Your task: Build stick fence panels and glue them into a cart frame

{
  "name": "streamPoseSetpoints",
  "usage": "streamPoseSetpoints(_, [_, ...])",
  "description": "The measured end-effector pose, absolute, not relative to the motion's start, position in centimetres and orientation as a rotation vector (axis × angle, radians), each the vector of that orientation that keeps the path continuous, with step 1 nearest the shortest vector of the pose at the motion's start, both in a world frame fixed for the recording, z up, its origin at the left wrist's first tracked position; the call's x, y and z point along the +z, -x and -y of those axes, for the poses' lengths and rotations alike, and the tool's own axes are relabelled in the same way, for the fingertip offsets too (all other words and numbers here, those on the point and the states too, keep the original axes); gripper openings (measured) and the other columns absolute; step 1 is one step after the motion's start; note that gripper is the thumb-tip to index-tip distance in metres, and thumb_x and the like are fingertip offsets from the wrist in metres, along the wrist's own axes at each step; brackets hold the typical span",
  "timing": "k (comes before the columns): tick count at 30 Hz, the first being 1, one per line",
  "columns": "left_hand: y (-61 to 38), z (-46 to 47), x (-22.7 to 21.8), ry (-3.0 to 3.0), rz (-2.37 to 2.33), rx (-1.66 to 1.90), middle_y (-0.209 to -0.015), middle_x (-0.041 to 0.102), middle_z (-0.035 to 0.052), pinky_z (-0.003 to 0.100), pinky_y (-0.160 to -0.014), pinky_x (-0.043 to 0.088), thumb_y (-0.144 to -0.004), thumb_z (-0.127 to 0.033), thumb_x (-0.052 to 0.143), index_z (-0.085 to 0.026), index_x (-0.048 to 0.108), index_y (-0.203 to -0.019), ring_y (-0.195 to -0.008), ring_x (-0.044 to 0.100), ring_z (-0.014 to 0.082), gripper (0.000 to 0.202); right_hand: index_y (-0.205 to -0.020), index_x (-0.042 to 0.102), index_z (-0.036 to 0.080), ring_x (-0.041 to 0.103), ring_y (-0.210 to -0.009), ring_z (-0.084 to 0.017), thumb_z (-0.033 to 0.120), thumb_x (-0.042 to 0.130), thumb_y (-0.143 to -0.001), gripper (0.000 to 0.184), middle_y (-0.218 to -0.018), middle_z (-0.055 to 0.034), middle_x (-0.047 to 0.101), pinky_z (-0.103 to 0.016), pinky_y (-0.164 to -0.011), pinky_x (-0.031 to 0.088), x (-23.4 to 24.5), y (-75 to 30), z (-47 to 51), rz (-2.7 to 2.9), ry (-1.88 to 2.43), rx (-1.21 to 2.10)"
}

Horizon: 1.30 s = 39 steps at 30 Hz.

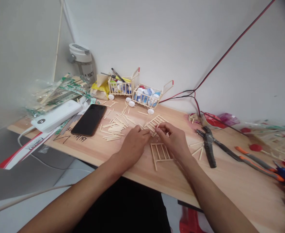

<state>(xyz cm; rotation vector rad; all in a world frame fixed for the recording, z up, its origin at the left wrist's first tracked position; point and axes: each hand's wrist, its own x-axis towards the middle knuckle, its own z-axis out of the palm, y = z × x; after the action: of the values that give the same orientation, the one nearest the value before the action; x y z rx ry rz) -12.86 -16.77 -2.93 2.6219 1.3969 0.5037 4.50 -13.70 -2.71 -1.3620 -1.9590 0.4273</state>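
Note:
A small slatted wooden frame (156,122) made of thin sticks is between my two hands near the middle of the table. My left hand (137,139) has its fingers closed at the frame's near left corner. On the other side my right hand (169,136) pinches the frame's right edge between thumb and fingers. Just below lies a second stick frame (160,152), partly under my right hand. Short cut sticks (115,127) are heaped to the left of my left hand. The exact contact of the fingertips is partly hidden.
Two miniature stick carts (120,86) (146,96) with bottle caps stand at the back. A phone (89,119), power bank (57,116) and bagged sticks (57,92) lie left, near a cup (81,61). Rightward are a black-handled tool (209,147), pliers (258,161) and a cable (229,55).

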Motion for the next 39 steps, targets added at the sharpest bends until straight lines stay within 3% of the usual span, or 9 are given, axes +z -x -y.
streamPoseSetpoints(9, [12.8,16.87,-2.84,-2.668,-1.415,0.46,-0.113,0.065,0.0059,0.035,-0.084,0.041,-0.093,-0.008,0.034,-0.016,0.061,-0.111,-0.087,0.05,0.0192,0.033,-0.071,0.057,0.02,0.049,-0.058,-0.013,0.033,0.054,-0.084,0.018,-0.061,0.0019,0.057,-0.024,-0.058,0.035,-3.16,-4.46,13.46,1.972,1.367,0.402])
streamPoseSetpoints(39, [12.83,16.95,-2.89,-2.649,-1.414,0.437,-0.11,0.065,0.0065,0.035,-0.083,0.042,-0.095,-0.012,0.034,-0.015,0.062,-0.111,-0.085,0.048,0.0198,0.032,-0.071,0.056,0.02,0.052,-0.055,-0.013,0.028,0.054,-0.083,0.014,-0.062,0.0011,0.062,-0.024,-0.057,0.035,-2.74,-4.34,13.83,2.013,1.374,0.401])
